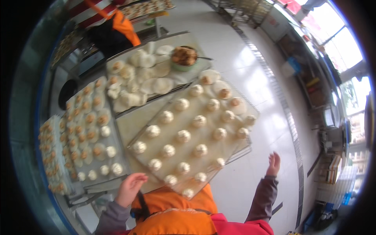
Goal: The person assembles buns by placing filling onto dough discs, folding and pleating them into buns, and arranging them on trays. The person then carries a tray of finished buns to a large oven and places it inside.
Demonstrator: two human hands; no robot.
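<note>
My left hand [132, 188] hovers beside the near left corner of a tray, fingers stretched out and nothing in them. Out to the right, over the floor, my right hand [274, 163] is raised apart from the tray with its fingers extended, also holding nothing. Between them lies the tray [184, 150], set at an angle and bearing rows of pleated white buns [183, 136]. At its far end, several flat dough wrappers [236, 105] carry brown filling and are unfolded. The nearest bun [188, 193] sits at the tray's corner close to my orange apron [172, 203].
Beyond the tray, loose dough wrappers [147, 76] lie heaped beside a green bowl of brown filling [184, 58]. On the left stand trays [124, 156] of filled wrappers and buns. Another person in an orange apron [124, 28] is at the far left.
</note>
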